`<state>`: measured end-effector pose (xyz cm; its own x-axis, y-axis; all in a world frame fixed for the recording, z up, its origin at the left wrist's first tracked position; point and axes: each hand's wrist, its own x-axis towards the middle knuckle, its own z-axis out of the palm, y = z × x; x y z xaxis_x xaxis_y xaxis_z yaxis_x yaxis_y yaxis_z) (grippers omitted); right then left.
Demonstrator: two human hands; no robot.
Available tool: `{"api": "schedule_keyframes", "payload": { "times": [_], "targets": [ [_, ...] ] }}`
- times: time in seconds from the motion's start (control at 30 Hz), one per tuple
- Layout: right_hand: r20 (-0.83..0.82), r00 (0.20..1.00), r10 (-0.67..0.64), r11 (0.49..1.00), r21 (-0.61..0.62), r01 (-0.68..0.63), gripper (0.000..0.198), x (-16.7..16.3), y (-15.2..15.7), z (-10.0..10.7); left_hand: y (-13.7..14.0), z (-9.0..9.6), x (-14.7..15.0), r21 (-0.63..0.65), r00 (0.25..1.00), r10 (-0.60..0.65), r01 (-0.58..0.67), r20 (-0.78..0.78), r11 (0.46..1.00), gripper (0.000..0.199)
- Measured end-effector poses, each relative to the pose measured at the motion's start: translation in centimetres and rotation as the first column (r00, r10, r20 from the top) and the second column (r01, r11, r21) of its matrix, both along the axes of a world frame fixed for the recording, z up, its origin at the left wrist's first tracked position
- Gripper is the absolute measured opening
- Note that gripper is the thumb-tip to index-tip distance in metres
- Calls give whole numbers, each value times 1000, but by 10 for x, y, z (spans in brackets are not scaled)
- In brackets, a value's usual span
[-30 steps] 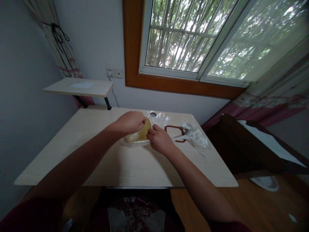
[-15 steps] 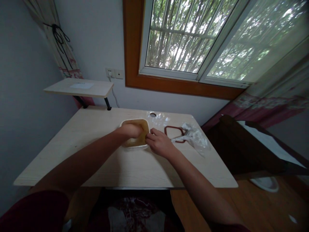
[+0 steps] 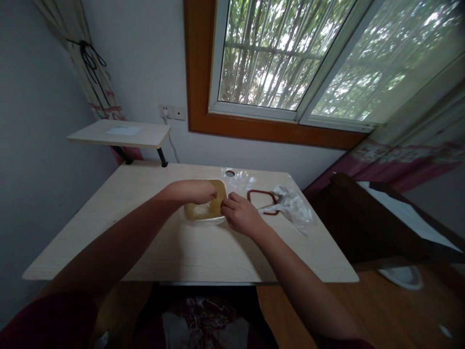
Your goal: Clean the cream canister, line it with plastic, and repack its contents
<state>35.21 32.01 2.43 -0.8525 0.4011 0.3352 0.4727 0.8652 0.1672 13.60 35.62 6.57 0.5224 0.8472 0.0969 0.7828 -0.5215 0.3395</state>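
Observation:
A rounded rectangular container with a pale rim and a yellowish-tan inside sits near the middle of the desk. My left hand reaches over its far left side, fingers curled down into it. Whatever those fingers hold, if anything, is hidden. The thumb and fingers of my right hand pinch the container's right rim. Just right of that hand lie a reddish-brown rounded frame and a crumpled clear plastic bag, which overlaps the frame's right side.
The wooden desk has a cable hole near its back edge. A small raised shelf with a paper on it stands at the back left. Behind are a wall socket and a window. Dark furniture stands to the right.
My left hand has shifted up and left inside the container, showing more of its tan inside. My right hand stays on the rim, nearly still.

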Motion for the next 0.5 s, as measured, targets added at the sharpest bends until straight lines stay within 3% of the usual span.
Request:
{"api": "schedule_keyframes", "payload": {
  "times": [0.1, 0.13, 0.23, 0.3, 0.37, 0.5],
  "targets": [
    [-11, 1000, -16, 1000, -2, 16, 11, 1, 0, -1, -13, 36, -15, -130, 983, -180, 176, -26, 976, 19],
    [-17, 1000, -20, 1000, -2, 20, 11, 1, 0, -1, -17, 46, -20, -134, 982, -188, 187, 1, 973, 22],
    [-35, 999, -36, 999, -11, 36, 12, 0, -1, -2, -27, 55, -33, 58, 983, -18, 7, 181, 998, 29],
    [-54, 997, -50, 999, -21, 49, 13, -1, -1, -3, -30, 43, -38, 180, 939, 94, -161, 331, 970, 35],
    [-80, 996, -51, 998, -35, 48, 15, -2, 0, -5, -28, 19, -39, 183, 863, 173, -289, 475, 940, 41],
    [-187, 982, -15, 997, -83, 0, 24, -3, 4, -12, -21, -30, -38, -119, 604, 299, -320, 739, 940, 50]
  ]
}}
